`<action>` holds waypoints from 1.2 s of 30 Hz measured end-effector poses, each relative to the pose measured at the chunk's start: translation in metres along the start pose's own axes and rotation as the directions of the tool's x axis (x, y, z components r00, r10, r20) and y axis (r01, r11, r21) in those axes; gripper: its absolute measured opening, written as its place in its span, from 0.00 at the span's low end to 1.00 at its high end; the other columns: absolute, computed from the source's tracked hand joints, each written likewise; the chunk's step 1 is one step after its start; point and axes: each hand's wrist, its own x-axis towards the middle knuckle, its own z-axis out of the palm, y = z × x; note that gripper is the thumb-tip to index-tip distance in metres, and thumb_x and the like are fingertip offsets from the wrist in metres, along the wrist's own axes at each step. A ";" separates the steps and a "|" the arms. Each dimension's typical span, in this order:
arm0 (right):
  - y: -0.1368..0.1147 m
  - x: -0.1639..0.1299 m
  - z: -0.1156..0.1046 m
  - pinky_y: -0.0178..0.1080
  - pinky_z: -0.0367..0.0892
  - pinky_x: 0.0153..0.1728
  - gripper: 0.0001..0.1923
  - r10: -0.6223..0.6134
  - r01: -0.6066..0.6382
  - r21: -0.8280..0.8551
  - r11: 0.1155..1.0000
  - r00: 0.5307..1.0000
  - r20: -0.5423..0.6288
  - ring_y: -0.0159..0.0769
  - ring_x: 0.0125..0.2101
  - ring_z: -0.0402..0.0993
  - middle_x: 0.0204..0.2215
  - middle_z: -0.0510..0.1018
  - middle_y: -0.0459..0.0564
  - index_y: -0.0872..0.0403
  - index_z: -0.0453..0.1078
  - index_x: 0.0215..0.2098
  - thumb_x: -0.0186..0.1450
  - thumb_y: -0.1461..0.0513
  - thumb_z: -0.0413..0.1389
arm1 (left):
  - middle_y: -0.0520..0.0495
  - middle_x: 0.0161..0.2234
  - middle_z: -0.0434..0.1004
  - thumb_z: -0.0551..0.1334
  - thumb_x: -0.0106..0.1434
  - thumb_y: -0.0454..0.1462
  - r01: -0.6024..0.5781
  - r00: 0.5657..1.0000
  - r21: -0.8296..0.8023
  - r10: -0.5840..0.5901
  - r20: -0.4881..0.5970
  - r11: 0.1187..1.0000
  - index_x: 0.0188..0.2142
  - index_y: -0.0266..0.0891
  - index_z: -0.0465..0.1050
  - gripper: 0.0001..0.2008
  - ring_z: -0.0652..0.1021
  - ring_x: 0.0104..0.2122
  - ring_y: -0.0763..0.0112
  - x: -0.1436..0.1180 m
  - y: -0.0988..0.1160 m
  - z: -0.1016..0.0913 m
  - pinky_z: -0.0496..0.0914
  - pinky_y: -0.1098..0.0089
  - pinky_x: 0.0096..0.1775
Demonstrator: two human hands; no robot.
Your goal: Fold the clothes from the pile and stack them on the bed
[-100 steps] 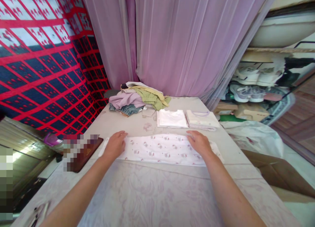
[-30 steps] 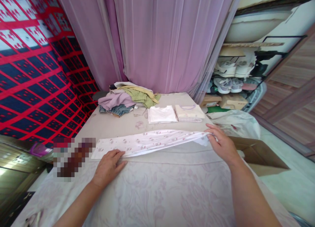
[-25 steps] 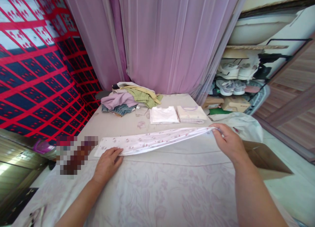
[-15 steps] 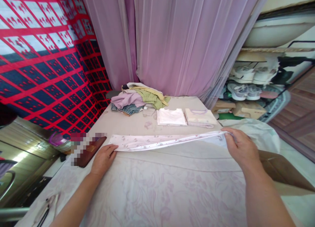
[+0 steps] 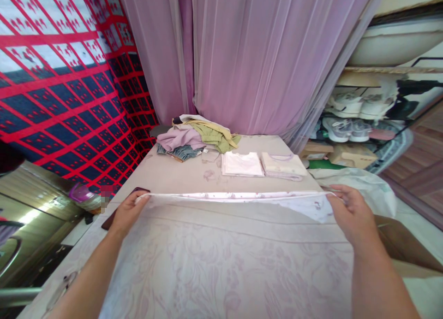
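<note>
A long white garment [image 5: 238, 197] with small pink prints is stretched taut and lifted just above the cloth-covered table [image 5: 214, 263]. My left hand [image 5: 128, 210] grips its left end. My right hand [image 5: 351, 213] grips its right end, where a loose flap of the fabric hangs down. The garment runs straight between both hands, folded into a narrow strip.
Two folded tops, white [image 5: 241, 164] and cream [image 5: 283, 166], lie at the far side. A pile of unfolded clothes [image 5: 194, 139] sits beyond them by the pink curtain [image 5: 263, 61]. A dark flat object [image 5: 114, 217] lies at the left edge. Cardboard box [image 5: 401, 250] and shoe rack [image 5: 360, 121] stand on the right.
The garment lay flat under both palms. My right hand took its right end and lifted it, then my left hand grasped the left end; the strip is now pulled straight off the table.
</note>
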 end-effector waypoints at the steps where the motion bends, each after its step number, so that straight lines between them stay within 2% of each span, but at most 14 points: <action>1: 0.002 0.002 -0.005 0.45 0.68 0.24 0.26 0.063 -0.062 0.075 0.995 0.998 -0.020 0.46 0.27 0.75 0.40 0.77 0.55 0.43 0.54 0.57 0.62 0.47 0.41 | 0.52 0.28 0.75 0.62 0.51 0.54 0.050 0.999 -0.094 -0.050 0.001 0.994 0.36 0.40 0.70 0.22 0.76 0.27 0.70 0.002 0.008 -0.005 0.71 0.72 0.31; 3: 0.003 0.008 -0.013 0.46 0.68 0.25 0.25 0.194 -0.177 0.181 0.968 0.978 -0.082 0.47 0.28 0.74 0.38 0.78 0.54 0.41 0.58 0.54 0.60 0.46 0.46 | 0.56 0.24 0.72 0.64 0.49 0.53 0.150 0.989 -0.234 -0.148 0.025 0.961 0.37 0.41 0.68 0.22 0.73 0.21 0.73 0.007 0.023 -0.010 0.69 0.73 0.24; 4: 0.003 0.013 -0.015 0.47 0.68 0.26 0.23 0.195 -0.180 0.165 0.970 0.978 -0.080 0.48 0.29 0.74 0.38 0.78 0.52 0.39 0.60 0.52 0.59 0.47 0.47 | 0.56 0.22 0.71 0.64 0.49 0.53 0.199 0.980 -0.254 -0.196 0.041 0.946 0.38 0.41 0.68 0.23 0.72 0.19 0.73 0.011 0.028 -0.010 0.67 0.73 0.22; 7: 0.000 0.031 -0.006 0.48 0.68 0.33 0.19 0.150 -0.150 0.036 0.988 0.988 -0.016 0.46 0.32 0.74 0.37 0.79 0.50 0.37 0.65 0.48 0.59 0.48 0.47 | 0.56 0.20 0.70 0.62 0.50 0.53 0.253 0.966 -0.058 -0.249 0.071 0.966 0.39 0.41 0.69 0.23 0.71 0.17 0.71 0.028 0.033 -0.001 0.64 0.74 0.19; 9: -0.003 0.042 0.012 0.47 0.69 0.35 0.20 0.171 -0.167 -0.050 0.985 0.981 0.095 0.45 0.32 0.75 0.37 0.79 0.51 0.44 0.67 0.47 0.59 0.51 0.47 | 0.54 0.21 0.72 0.61 0.51 0.52 0.171 0.977 0.228 -0.195 0.085 0.958 0.38 0.41 0.72 0.21 0.74 0.21 0.69 0.041 0.025 0.012 0.65 0.73 0.21; 12: -0.004 0.046 0.044 0.46 0.70 0.39 0.22 0.234 -0.201 -0.165 0.966 0.949 0.211 0.44 0.35 0.76 0.40 0.79 0.55 0.53 0.69 0.48 0.59 0.54 0.50 | 0.47 0.34 0.78 0.59 0.54 0.47 0.015 0.988 0.591 -0.102 0.113 0.807 0.44 0.40 0.73 0.20 0.78 0.33 0.62 0.052 0.009 0.032 0.70 0.69 0.32; 15: -0.013 0.034 0.068 0.49 0.67 0.46 0.22 0.096 -0.057 -0.267 0.962 0.986 0.137 0.47 0.46 0.73 0.48 0.75 0.59 0.56 0.70 0.49 0.61 0.55 0.47 | 0.38 0.49 0.74 0.53 0.60 0.43 -0.161 0.986 0.731 0.073 0.151 0.663 0.51 0.37 0.70 0.22 0.76 0.46 0.56 0.048 -0.002 0.048 0.70 0.61 0.45; 17: -0.033 0.021 0.080 0.49 0.63 0.52 0.21 -0.046 0.078 -0.277 0.958 0.992 0.121 0.46 0.52 0.68 0.52 0.73 0.57 0.55 0.71 0.50 0.64 0.57 0.44 | 0.35 0.53 0.71 0.50 0.62 0.42 -0.311 0.950 0.725 0.203 0.236 0.614 0.51 0.34 0.71 0.22 0.73 0.50 0.55 0.039 -0.002 0.059 0.66 0.58 0.52; 19: -0.062 0.007 0.092 0.47 0.61 0.55 0.21 -0.189 0.237 -0.187 0.953 0.951 0.243 0.42 0.52 0.68 0.52 0.73 0.54 0.53 0.70 0.51 0.66 0.58 0.42 | 0.37 0.52 0.72 0.49 0.64 0.42 -0.449 0.893 0.657 0.275 0.356 0.606 0.49 0.34 0.73 0.22 0.72 0.52 0.57 0.027 0.000 0.072 0.63 0.58 0.55; 22: -0.108 -0.010 0.115 0.46 0.53 0.60 0.23 -0.399 0.453 -0.004 0.891 0.789 0.467 0.39 0.59 0.60 0.58 0.68 0.51 0.52 0.67 0.56 0.67 0.57 0.41 | 0.41 0.54 0.72 0.47 0.66 0.45 -0.562 0.815 0.541 0.309 0.490 0.625 0.51 0.38 0.71 0.23 0.70 0.55 0.59 0.010 0.002 0.092 0.61 0.58 0.57; 25: -0.132 -0.022 0.137 0.52 0.43 0.63 0.26 -0.435 0.508 0.062 0.859 0.661 0.612 0.41 0.64 0.49 0.64 0.57 0.51 0.51 0.58 0.62 0.68 0.54 0.40 | 0.43 0.59 0.65 0.48 0.66 0.48 -0.566 0.810 0.548 0.289 0.510 0.616 0.58 0.40 0.65 0.25 0.63 0.60 0.57 -0.003 -0.002 0.104 0.57 0.54 0.59; 28: -0.135 -0.026 0.146 0.54 0.37 0.63 0.29 -0.390 0.509 0.017 0.861 0.638 0.664 0.42 0.65 0.43 0.66 0.50 0.51 0.52 0.53 0.65 0.68 0.52 0.40 | 0.44 0.62 0.61 0.48 0.66 0.48 -0.550 0.824 0.582 0.275 0.496 0.599 0.60 0.43 0.61 0.26 0.60 0.62 0.57 -0.008 -0.007 0.106 0.54 0.52 0.60; 32: -0.138 -0.024 0.144 0.54 0.36 0.63 0.29 -0.363 0.500 0.001 0.866 0.629 0.687 0.42 0.65 0.43 0.66 0.50 0.52 0.53 0.52 0.65 0.69 0.52 0.39 | 0.44 0.62 0.59 0.48 0.66 0.49 -0.545 0.829 0.597 0.273 0.488 0.588 0.61 0.44 0.60 0.26 0.59 0.62 0.56 -0.009 -0.009 0.105 0.52 0.51 0.60; 36: -0.156 -0.020 0.149 0.54 0.32 0.63 0.30 -0.407 0.519 0.019 0.855 0.647 0.645 0.42 0.66 0.39 0.67 0.47 0.53 0.54 0.50 0.66 0.69 0.52 0.38 | 0.44 0.63 0.57 0.49 0.66 0.49 -0.526 0.837 0.612 0.235 0.494 0.591 0.62 0.45 0.59 0.27 0.57 0.63 0.55 -0.010 -0.002 0.106 0.50 0.50 0.61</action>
